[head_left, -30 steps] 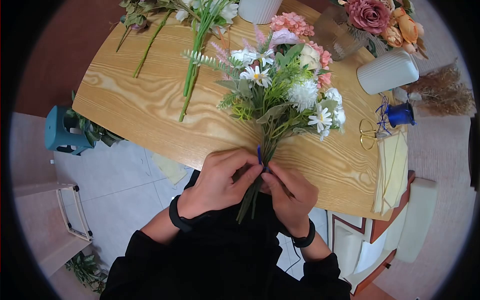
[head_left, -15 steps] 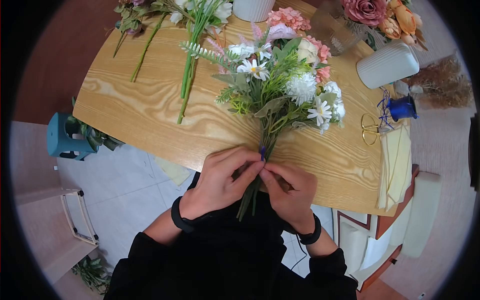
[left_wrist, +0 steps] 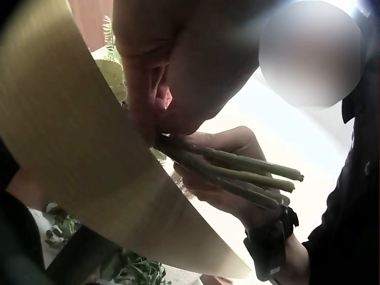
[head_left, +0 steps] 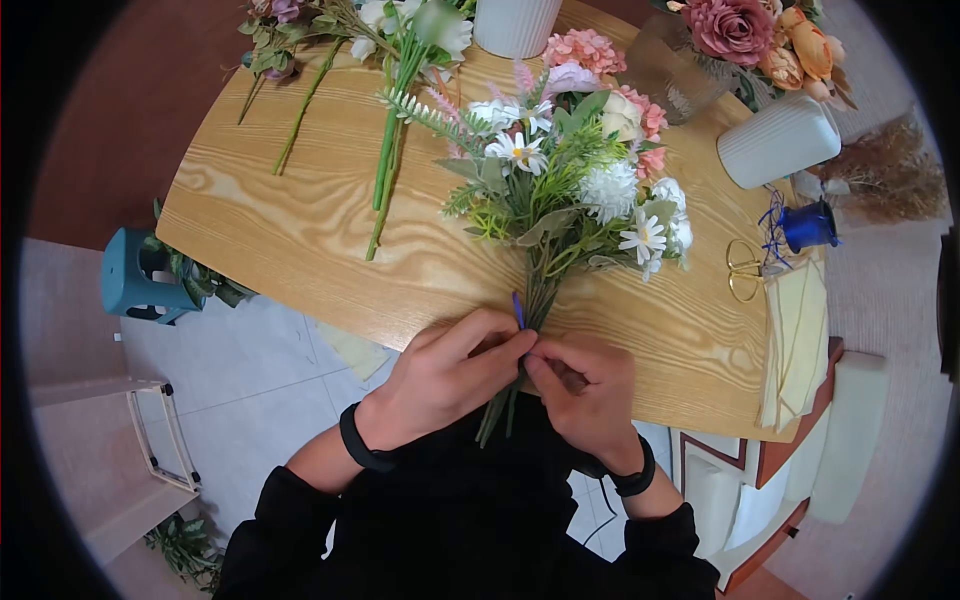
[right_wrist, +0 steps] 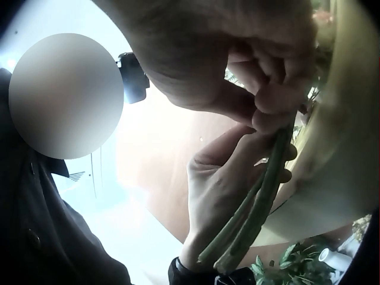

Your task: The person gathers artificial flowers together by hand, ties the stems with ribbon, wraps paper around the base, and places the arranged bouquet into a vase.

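A mixed bouquet point(head_left: 570, 190) of white, pink and cream flowers lies over the table's near edge, its green stems point(head_left: 540, 283) pointing toward the person. A short blue tie point(head_left: 518, 310) sticks up beside the stems. My left hand point(head_left: 445, 375) pinches at the tie from the left; my right hand point(head_left: 590, 390) pinches at the same spot from the right, fingertips meeting. The cut stem ends point(left_wrist: 237, 172) extend below both hands in the left wrist view. In the right wrist view, stems point(right_wrist: 255, 208) pass in front of the left hand point(right_wrist: 217, 184). Fingers hide the binding point.
Loose stems point(head_left: 388, 165) lie on the table point(head_left: 290, 240) to the left. On the right are a white ribbed vase point(head_left: 780, 140), a blue spool point(head_left: 808, 225), gold-handled scissors point(head_left: 742, 270) and folded cream sheets point(head_left: 795, 345). Another white vase point(head_left: 515, 25) stands at the back.
The left fingertips have shifted slightly toward the right hand, and the blue tie now leans left instead of standing upright. The head view has moved a little.
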`<state>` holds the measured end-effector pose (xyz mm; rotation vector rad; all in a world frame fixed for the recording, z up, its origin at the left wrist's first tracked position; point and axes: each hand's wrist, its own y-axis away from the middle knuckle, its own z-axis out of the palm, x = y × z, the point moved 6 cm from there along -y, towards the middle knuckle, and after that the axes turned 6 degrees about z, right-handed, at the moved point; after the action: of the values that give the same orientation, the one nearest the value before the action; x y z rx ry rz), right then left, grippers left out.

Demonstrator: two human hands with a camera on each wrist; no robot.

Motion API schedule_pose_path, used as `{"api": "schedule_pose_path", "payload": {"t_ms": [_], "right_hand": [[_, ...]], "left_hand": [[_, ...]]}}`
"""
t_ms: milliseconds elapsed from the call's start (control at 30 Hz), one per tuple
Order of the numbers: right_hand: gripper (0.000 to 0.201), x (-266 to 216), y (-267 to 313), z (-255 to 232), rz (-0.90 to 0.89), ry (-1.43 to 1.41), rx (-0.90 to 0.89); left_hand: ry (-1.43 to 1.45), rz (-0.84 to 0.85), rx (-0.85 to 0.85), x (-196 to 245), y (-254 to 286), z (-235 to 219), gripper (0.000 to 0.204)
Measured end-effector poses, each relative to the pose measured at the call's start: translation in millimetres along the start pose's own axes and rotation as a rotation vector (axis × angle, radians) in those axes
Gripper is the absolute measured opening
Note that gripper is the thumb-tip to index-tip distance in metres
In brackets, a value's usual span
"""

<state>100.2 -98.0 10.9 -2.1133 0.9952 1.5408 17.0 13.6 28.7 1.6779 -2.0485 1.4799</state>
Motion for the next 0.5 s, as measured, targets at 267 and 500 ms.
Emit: {"api": "schedule_pose_path", "payload": {"t_ms": [267, 500], "right_hand": [[0.009, -7, -2, -6, -0.183, 0.12, 0.136], [0.002, 9, -2, -5, 0.024, -0.205, 0.088]], "left_hand": [[0.304, -0.337, -0.061, -15, -3, 14, 0.02], [0.327, -0.479, 0.026, -20, 4, 7, 0.019]]}}
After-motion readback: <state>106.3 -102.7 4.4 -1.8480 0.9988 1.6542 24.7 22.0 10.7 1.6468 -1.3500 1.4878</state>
